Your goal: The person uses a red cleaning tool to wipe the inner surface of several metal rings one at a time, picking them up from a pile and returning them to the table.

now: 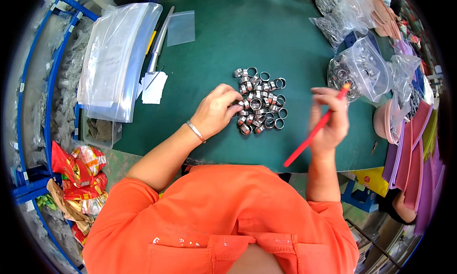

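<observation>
A loose pile of silver metal rings point(255, 103) lies mid-table. My left hand point(217, 108) is at the pile's left side, fingers curled and pinched on a ring at its edge. Right of the pile my right hand point(328, 119) grips a long red pen-like stick point(302, 149), held slanting, with a yellowish upper end. A bag of more rings point(341, 74) lies beyond that hand.
The green table point(238, 31) holds plastic-sleeved papers point(114, 60), a long metal tool point(160, 41) and white paper point(153, 94) at left. Bags of small parts point(328, 29) and pink pieces point(409, 160) crowd the right. Blue shelving point(47, 102) stands far left.
</observation>
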`<state>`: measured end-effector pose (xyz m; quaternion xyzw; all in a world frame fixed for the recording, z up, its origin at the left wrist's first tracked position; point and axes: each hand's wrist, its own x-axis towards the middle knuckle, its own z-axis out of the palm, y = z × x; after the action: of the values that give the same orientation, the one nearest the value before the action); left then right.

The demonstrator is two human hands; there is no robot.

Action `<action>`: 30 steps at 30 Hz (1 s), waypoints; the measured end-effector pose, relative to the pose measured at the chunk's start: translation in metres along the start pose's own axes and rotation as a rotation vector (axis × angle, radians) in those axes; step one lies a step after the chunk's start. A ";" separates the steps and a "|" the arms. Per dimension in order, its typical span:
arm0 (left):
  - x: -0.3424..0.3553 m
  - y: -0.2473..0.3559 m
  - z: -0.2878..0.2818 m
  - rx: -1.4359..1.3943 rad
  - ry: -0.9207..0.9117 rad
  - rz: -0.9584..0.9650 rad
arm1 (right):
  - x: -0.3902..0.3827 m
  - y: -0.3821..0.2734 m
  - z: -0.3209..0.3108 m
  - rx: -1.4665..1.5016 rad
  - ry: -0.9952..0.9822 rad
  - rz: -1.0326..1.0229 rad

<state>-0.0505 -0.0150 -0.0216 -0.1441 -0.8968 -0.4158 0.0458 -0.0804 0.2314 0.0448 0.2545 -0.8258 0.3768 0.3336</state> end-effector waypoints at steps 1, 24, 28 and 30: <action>-0.002 -0.002 0.001 0.001 -0.003 0.000 | -0.007 -0.004 0.008 0.075 -0.040 0.013; -0.027 0.052 0.000 -1.239 0.040 -0.250 | -0.050 -0.044 0.045 0.952 -0.180 0.408; -0.028 0.050 0.001 -1.065 0.073 -0.121 | -0.046 -0.043 0.037 0.868 -0.278 0.306; -0.028 0.052 0.003 -1.025 0.114 -0.126 | -0.046 -0.043 0.036 0.735 -0.194 0.315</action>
<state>-0.0085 0.0129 0.0086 -0.0709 -0.5811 -0.8107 -0.0071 -0.0344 0.1851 0.0126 0.2615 -0.6928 0.6674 0.0796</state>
